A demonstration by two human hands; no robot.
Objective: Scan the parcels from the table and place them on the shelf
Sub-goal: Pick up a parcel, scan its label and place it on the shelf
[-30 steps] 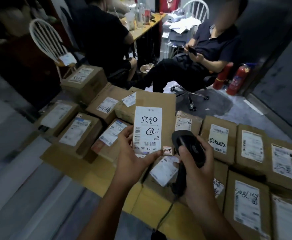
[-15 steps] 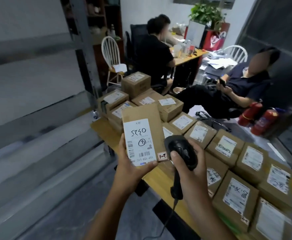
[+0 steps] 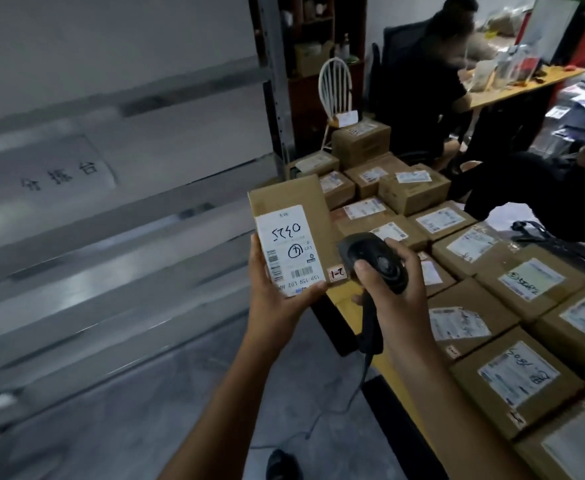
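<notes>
**Grip state.** The left grip (image 3: pixel 277 303) is holding the parcel (image 3: pixel 294 216) by its near end. The thumb is curling over the bottom edge of the white label (image 3: pixel 285 247), and the fingers are lying behind the carton. The parcel is standing upright above this grip with the label facing the camera. The right grip (image 3: pixel 388 285) is wrapping the handle of the scanner (image 3: pixel 377 261), with the thumb on its head. The scanner head is sitting just right of the parcel, near the lower corner. The cable (image 3: pixel 363 372) is hanging below the right grip.

**Change.** Over the last second both grips are keeping the same hold, and parcel and scanner are staying side by side. The view, however, is swinging left. The remaining parcels (image 3: pixel 512 375), which were lying directly beyond both grips, are now lying right of the right grip on the table (image 3: pixel 349 306). The grey shelf (image 3: pixel 111 237) is now filling the space left of the left grip. The held parcel is now hanging past the table edge, over the floor.

**Meaning for the task.** The scan of this parcel is probably finishing and the transfer is beginning. The next move is likely calling for a leftward carry onto a shelf level. The shelf is blurring, so its levels cannot be read. The single-ended hold is risking a tip, and the cable may be limiting reach.
</notes>
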